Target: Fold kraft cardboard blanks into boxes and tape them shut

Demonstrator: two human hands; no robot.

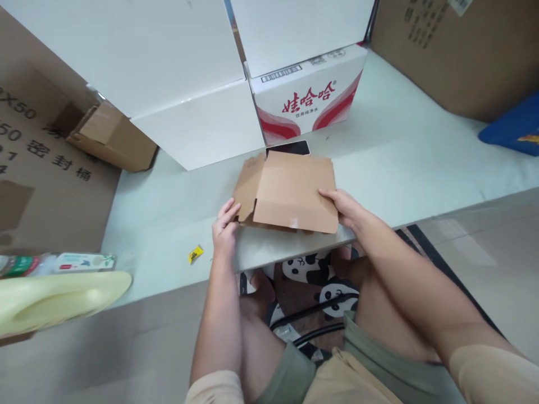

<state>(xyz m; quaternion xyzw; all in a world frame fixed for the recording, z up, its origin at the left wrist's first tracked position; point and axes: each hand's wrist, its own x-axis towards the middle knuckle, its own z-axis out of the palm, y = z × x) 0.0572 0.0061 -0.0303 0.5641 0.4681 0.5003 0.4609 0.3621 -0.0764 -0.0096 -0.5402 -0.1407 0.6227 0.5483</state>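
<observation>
left hand (225, 227) pinches the flap (248, 188) on the carton (295, 188), right hand (346, 207) its opposite side, so it's held between them over the table (160, 235). tug too hard and the flap could rip; shove it outward and it might knock the phone (292, 147) just beyond.

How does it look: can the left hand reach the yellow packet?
Probably yes: nothing stands between the left hand and the yellow packet, though that hand holds the cardboard box.

carton (297, 188): plain brown | table (158, 230): pale green | mat (305, 270): panda-patterned
</observation>
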